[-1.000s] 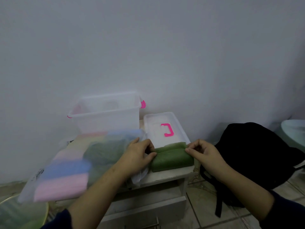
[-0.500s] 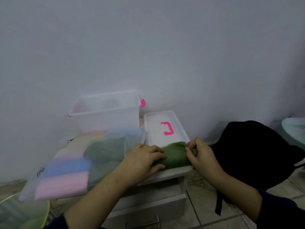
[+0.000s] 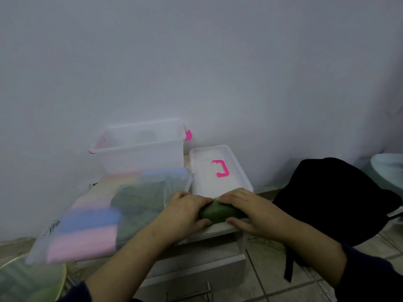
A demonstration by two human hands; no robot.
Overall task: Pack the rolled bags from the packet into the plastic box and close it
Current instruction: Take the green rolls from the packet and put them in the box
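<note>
A green rolled bag (image 3: pixel 214 211) lies at the front edge of a small white cabinet top (image 3: pixel 220 228). My left hand (image 3: pixel 185 211) and my right hand (image 3: pixel 248 211) both grip it, fingers curled over its top, thumbs at the front. Left of it lies a clear packet (image 3: pixel 98 212) with pink, blue, yellow and green bags inside. The clear plastic box (image 3: pixel 137 147) with pink clips stands open against the wall. Its white lid (image 3: pixel 205 173) with a pink handle lies flat beside the box, just beyond my hands.
A black backpack (image 3: pixel 331 199) sits on the tiled floor to the right, and a pale basin (image 3: pixel 390 171) is at the right edge. A glass-topped surface (image 3: pixel 26 280) shows at the lower left. The cabinet drawer (image 3: pixel 196 267) stands slightly out below my hands.
Both hands have closed in over the green bag from its ends, and the bag now looks shorter and more tightly bundled. The packet, box and lid have stayed put.
</note>
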